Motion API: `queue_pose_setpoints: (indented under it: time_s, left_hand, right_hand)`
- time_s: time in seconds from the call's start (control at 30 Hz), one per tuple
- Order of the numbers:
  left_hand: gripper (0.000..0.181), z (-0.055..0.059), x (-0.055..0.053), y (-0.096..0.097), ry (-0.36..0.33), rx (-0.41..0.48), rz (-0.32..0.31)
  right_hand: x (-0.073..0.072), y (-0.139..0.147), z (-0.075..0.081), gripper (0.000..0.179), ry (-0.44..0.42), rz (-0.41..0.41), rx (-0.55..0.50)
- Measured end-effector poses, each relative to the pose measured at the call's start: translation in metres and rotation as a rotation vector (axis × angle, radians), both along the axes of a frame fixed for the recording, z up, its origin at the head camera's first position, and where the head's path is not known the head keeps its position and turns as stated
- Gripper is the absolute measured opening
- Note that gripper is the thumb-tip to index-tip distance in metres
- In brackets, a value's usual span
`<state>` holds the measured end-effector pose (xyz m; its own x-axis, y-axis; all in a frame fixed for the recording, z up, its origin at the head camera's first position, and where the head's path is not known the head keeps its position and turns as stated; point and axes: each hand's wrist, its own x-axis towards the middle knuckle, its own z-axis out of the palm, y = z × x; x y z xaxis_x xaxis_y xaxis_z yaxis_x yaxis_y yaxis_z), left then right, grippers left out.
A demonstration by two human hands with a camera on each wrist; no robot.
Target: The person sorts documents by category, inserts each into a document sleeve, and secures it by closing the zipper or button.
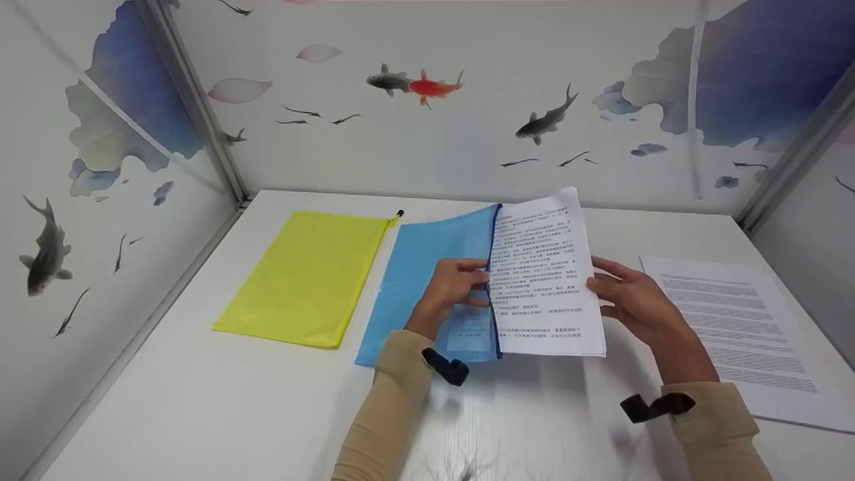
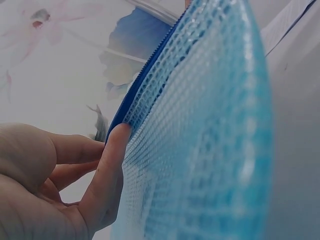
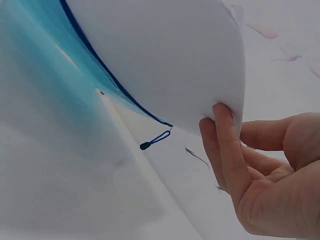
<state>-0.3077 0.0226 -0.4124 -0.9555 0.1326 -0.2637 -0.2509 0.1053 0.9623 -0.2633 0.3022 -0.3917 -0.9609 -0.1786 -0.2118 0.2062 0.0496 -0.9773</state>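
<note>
Near the middle of the bench (image 1: 280, 407), as the head view has it, the printed sheets (image 1: 538, 274) stick out of the blue folder (image 1: 414, 267), their left part apparently inside and their long axis running away from the person, roughly along the folder's zip edge (image 1: 496, 336); they lie just left of the right hand (image 1: 634, 297), whose narrow grip pinches their outer edge, while the left hand (image 1: 454, 284), nearer the folder, holds the zip edge. The yellow folder (image 1: 300, 280) lies to the left, a second set of papers (image 1: 728, 321) to the right. Lines of print cross both papers (Chinese-looking characters on the held ones), too small to read, and no brand shows. From the left wrist, thumb and fingers pinch the zipped rim, blue mesh bulging beside them; no label appears. From the right wrist, the sheets show a blank side, gripped at the edge, with a zip pull (image 3: 145, 146) off the zip's end.
</note>
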Motion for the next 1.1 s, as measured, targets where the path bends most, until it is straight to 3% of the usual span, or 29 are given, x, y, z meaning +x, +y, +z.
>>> queue_pose_setpoints:
  time_s: [0.27,0.63,0.83,1.1]
  left_hand:
    - [0.032,0.001,0.001,0.004,0.010,0.021,-0.006]
    - [0.030,0.001,0.004,-0.001,0.025,0.025,-0.014]
    - [0.031,-0.002,0.004,-0.002,0.000,0.029,-0.011]
    - [0.030,0.002,-0.001,-0.002,-0.002,0.022,-0.004]
  right_hand:
    - [0.002,-0.006,0.000,0.070,0.020,-0.037,-0.008]
    - [0.003,-0.023,-0.007,0.068,0.055,-0.072,0.119]
    - [-0.001,-0.037,-0.015,0.066,0.067,-0.059,0.165]
    - [-0.006,-0.048,-0.012,0.060,0.062,-0.049,0.128]
